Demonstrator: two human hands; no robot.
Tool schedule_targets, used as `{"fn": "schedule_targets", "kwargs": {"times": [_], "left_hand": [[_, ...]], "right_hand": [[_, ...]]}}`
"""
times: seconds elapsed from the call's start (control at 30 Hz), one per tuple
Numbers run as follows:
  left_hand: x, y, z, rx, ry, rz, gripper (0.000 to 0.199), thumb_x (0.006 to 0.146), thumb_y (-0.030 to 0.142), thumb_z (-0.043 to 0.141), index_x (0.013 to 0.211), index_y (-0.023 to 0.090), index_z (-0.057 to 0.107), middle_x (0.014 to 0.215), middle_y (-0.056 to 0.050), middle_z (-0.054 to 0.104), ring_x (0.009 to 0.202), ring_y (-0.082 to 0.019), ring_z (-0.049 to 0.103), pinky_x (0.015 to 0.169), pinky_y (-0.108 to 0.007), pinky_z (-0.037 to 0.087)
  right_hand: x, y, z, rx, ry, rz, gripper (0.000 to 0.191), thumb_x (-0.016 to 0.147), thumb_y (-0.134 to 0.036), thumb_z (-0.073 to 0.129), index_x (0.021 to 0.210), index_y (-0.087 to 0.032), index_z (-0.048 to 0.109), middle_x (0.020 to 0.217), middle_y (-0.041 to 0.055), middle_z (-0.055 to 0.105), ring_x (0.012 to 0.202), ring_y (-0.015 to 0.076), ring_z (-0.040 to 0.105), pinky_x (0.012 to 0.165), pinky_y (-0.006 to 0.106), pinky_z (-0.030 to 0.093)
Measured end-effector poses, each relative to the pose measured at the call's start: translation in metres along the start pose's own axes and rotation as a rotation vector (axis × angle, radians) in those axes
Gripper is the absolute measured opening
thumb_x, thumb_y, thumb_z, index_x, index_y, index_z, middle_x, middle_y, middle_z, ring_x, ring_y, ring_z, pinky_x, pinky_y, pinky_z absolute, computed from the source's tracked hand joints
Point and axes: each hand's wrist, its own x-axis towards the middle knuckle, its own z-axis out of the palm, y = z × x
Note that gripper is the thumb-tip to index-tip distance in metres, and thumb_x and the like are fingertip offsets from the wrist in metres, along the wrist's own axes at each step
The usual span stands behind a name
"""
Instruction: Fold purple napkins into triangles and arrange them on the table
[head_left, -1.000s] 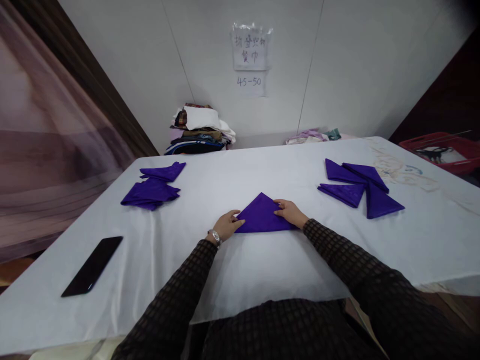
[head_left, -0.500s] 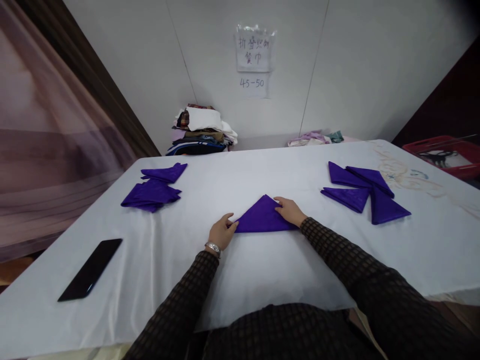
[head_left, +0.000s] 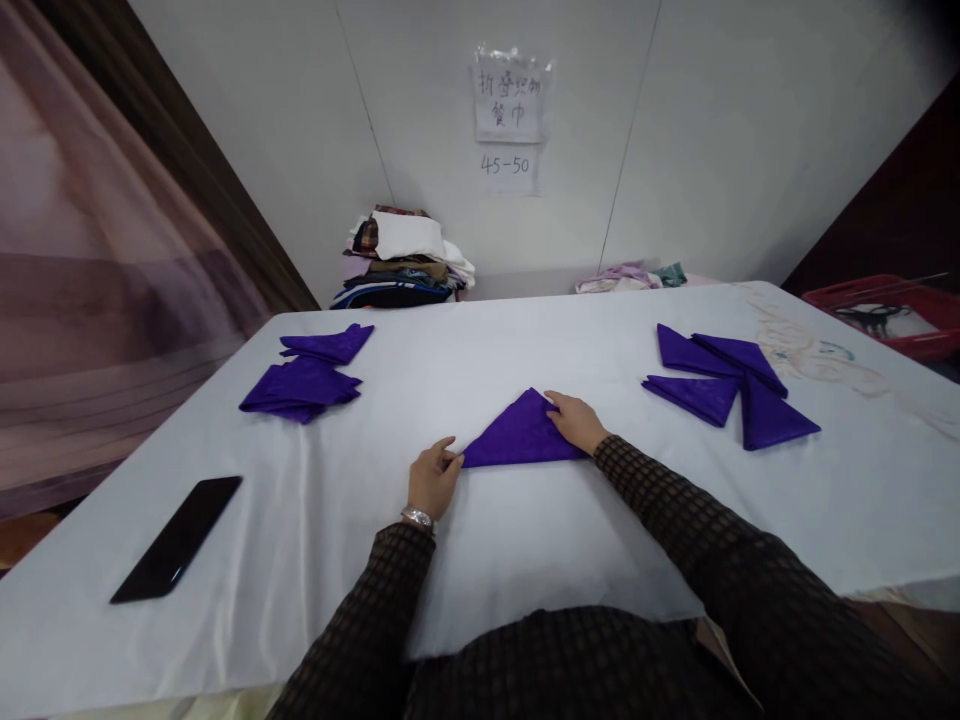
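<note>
A purple napkin (head_left: 514, 435), folded into a triangle, lies on the white-covered table in front of me with its point facing away. My left hand (head_left: 433, 478), a silver bracelet at its wrist, pinches the napkin's left corner between thumb and finger. On the sloping right edge, my right hand (head_left: 576, 422) grips the cloth, thumb on top and fingers along the far side; it hides the right corner. Several folded purple napkins (head_left: 776, 410) lie overlapping to the right. At the far left are more purple napkins (head_left: 304, 388), loosely heaped.
A black phone-like slab (head_left: 176, 540) lies on the white tablecloth (head_left: 360, 560) at the left. Behind the table are a pile of clothes (head_left: 409, 260) and some pink cloth (head_left: 622, 277). A red basket (head_left: 900, 310) stands beyond the right edge, a curtain (head_left: 97, 260) at the left.
My left hand has slid slightly left and toward me, now at the very tip of the napkin's left corner. My right hand has stayed nearly in place.
</note>
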Motion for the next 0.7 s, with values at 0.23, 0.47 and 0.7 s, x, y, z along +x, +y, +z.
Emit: {"fn": "schedule_targets", "kwargs": {"times": [0.23, 0.47, 0.7], "left_hand": [[0.001, -0.001, 0.004, 0.016, 0.017, 0.027, 0.028, 0.075, 0.027, 0.057, 0.102, 0.022, 0.062, 0.074, 0.002, 0.069, 0.077, -0.018, 0.061, 0.080, -0.035, 0.047], [0.002, -0.001, 0.005, 0.018, 0.008, 0.034, 0.028, 0.076, 0.026, 0.056, 0.102, 0.021, 0.062, 0.073, 0.001, 0.068, 0.077, -0.018, 0.060, 0.079, -0.035, 0.046], [0.003, -0.002, 0.006, 0.055, 0.015, 0.025, 0.027, 0.075, 0.026, 0.056, 0.101, 0.022, 0.063, 0.074, 0.001, 0.069, 0.079, -0.019, 0.060, 0.080, -0.035, 0.046]], "right_hand": [[-0.001, 0.002, 0.009, 0.032, 0.119, -0.014, 0.041, 0.088, -0.022, 0.045, 0.128, -0.018, 0.049, 0.126, 0.0082, 0.056, 0.111, 0.0206, 0.054, 0.096, 0.034, 0.040], [-0.005, 0.006, 0.011, 0.165, 0.295, -0.073, 0.040, 0.088, -0.025, 0.044, 0.126, -0.018, 0.051, 0.117, 0.0075, 0.061, 0.104, 0.0189, 0.057, 0.093, 0.032, 0.043], [-0.003, 0.002, 0.007, 0.029, 0.109, 0.066, 0.043, 0.085, -0.023, 0.051, 0.127, -0.017, 0.050, 0.109, 0.0076, 0.065, 0.097, 0.0210, 0.060, 0.084, 0.032, 0.045]]}}
